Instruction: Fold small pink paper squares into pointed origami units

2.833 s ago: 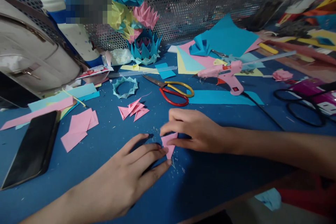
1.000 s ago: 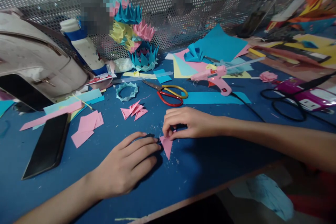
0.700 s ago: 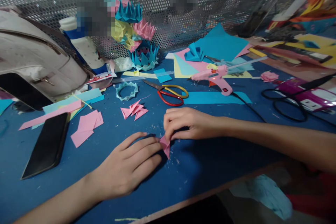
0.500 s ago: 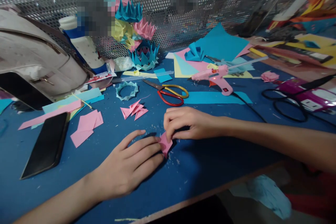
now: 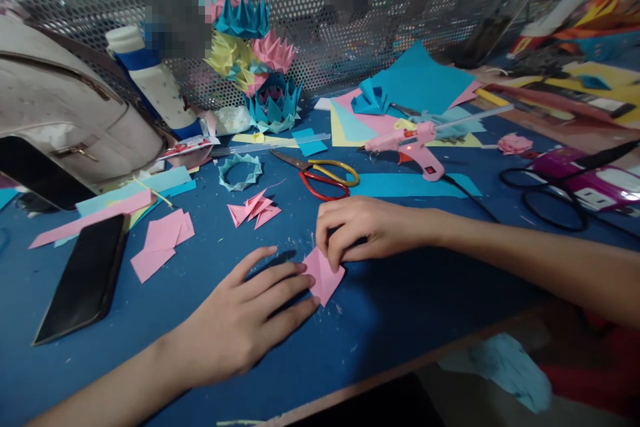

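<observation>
I am spreading the left hand [image 5: 240, 320] over the blue table [image 5: 410, 307], its fingers standing apart, the lower ones touching the left side of a small pink square of paper [image 5: 324, 283]. I am bending the fingers of the right hand [image 5: 367, 227] onto the square's upper right part; I cannot tell whether the thumb is pinching it, since the fingers are hiding that side. The square is lying on the table between both hands, nearer the near edge than the far one.

Just beyond the hands, folded pink pieces [image 5: 254, 209] are lying in a cluster, and open scissors [image 5: 327, 180] are resting behind the right hand. A pale blue paper ring [image 5: 240, 173] is sitting behind the cluster. Left of these, loose pink squares [image 5: 160, 240] are overlapping near a black phone [image 5: 83, 280].

Farther out, a pink glue gun [image 5: 407, 143] is lying with its handle over a blue strip [image 5: 400, 185]. Along the far edge, coloured sheets [image 5: 425, 77] are spreading out, pointed paper flowers [image 5: 243, 17] are rising in a stack, and a bottle [image 5: 160, 90] is leaning beside a pale bag [image 5: 55, 100].
</observation>
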A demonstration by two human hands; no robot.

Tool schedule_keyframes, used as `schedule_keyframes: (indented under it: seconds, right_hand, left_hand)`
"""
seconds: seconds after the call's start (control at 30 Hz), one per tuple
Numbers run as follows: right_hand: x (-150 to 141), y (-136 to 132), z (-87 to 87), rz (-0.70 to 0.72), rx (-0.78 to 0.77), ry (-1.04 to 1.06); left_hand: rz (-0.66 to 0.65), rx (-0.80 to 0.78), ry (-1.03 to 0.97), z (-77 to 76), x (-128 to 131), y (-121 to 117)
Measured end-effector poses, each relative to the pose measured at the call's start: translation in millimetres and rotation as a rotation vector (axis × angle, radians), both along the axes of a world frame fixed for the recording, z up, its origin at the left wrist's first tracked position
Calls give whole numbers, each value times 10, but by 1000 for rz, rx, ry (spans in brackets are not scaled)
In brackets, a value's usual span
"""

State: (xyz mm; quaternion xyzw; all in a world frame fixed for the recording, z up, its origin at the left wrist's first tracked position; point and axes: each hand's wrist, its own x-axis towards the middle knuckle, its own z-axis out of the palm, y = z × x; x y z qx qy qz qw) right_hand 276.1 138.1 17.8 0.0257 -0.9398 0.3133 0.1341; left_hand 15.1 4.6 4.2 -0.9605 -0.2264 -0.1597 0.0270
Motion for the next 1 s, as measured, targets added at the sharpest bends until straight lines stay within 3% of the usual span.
schedule_keyframes:
  seconds: [0.2,0.47,0.8,1.0]
  right_hand:
    - [5,10,-14,-16,99,-6]
    - [24,33,3,9,106,-36]
    - [-27,-20,-44,-138,-104,-169]
    - [-89,-128,-44,-238,-96,-203]
  left_hand:
    - [-19,-24,24,-14,1,9]
    - [-3,-93,103,-12,37,-13]
    - [29,-116,115,4,85,-38]
    - [34,-115,121,6,107,-48]
